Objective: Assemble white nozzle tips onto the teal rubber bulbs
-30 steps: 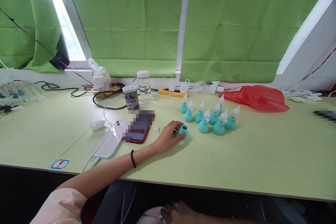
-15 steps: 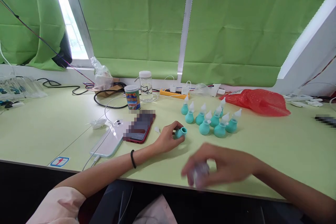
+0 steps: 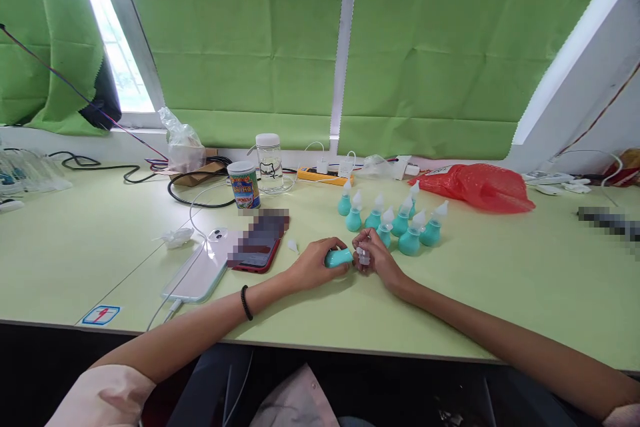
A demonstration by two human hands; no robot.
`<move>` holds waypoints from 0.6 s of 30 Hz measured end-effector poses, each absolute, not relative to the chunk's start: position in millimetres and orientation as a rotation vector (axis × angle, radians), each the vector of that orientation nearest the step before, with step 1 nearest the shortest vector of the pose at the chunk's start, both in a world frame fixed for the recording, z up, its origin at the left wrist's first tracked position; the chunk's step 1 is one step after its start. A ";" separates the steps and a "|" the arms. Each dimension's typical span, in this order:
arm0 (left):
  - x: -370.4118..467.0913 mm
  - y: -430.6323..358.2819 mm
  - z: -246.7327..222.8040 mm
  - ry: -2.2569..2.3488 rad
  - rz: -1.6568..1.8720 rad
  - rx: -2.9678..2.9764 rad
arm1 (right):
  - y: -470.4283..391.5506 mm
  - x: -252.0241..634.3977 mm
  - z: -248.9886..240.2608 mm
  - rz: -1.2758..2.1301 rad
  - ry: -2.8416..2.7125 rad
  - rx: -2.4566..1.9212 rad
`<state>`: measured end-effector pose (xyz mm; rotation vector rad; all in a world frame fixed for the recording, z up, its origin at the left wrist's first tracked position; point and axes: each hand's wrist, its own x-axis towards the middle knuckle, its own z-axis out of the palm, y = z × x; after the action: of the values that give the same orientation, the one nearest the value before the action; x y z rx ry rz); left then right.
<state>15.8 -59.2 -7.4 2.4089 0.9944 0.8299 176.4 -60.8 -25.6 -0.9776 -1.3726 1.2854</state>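
Note:
My left hand (image 3: 320, 265) is closed round a teal squeeze bulb (image 3: 339, 257), its neck facing right. Close beside that neck, my right hand (image 3: 377, 257) pinches a small clear plastic connector (image 3: 363, 255). Whether the connector touches the bulb I cannot tell. Just behind my right hand stand several teal bulbs with clear pointed tips, such as the one at the front right (image 3: 410, 240). A loose whitish tip (image 3: 293, 246) lies on the table between the red-cased phone and my left hand.
Left of my hands lie a red-cased phone (image 3: 267, 247) and a pale phone (image 3: 200, 270) with a cable. Behind them stand a printed can (image 3: 244, 185) and a clear jar (image 3: 270, 167). A yellow power strip (image 3: 320, 177) and a red plastic bag (image 3: 475, 188) lie along the back.
My right hand has moved up and left from the table's front edge to the bulb, carrying the clear connector. The bulb in my left hand has turned so its opening faces right.

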 end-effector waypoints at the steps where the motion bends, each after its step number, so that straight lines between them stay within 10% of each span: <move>1: 15.8 -59.6 -7.0 0.974 0.826 2.414 | -60.1 176.5 -25.6 1.304 -1.362 -0.997; 18: 16.9 -61.5 -6.0 1.012 0.847 2.492 | -65.3 188.0 -11.7 0.393 -2.070 -1.082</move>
<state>16.9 -61.5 -6.0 2.4924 1.0124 0.8474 188.0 -65.3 -11.7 -1.0816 -2.0700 0.3932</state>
